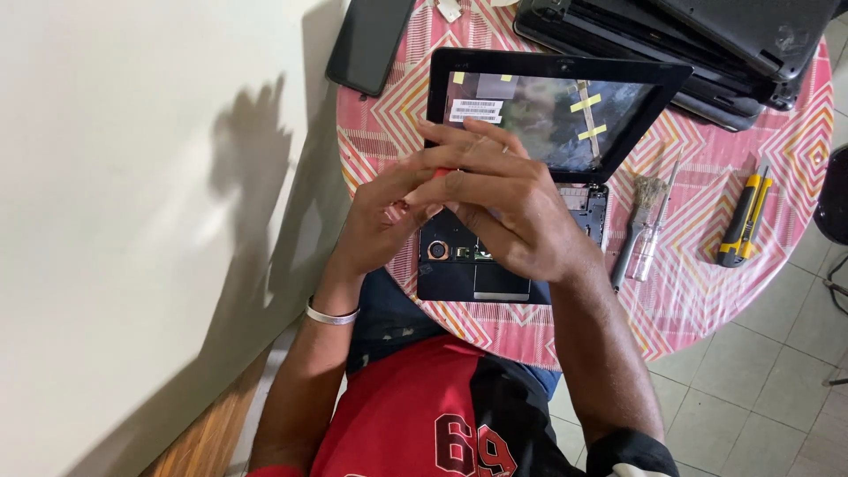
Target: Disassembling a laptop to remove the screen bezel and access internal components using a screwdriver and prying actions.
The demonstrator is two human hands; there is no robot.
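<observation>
Opened laptop point(495, 256) flat on the table point(707, 291), directly beneath both hands. Left hand point(384, 216) and right hand point(503, 208) pinched together around a small red tool point(444, 172).

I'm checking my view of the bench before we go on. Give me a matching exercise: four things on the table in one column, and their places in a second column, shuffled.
Things:
1. utility knife
2. phone
3. brush
4. opened laptop

Places:
A. under both hands, mid table
B. far right, on the patterned cloth
C. top left, hanging over the table edge near the wall
D. just right of the laptop base, beside a clear-handled screwdriver

Pairs: 1-B, 2-C, 3-D, 4-A
</observation>
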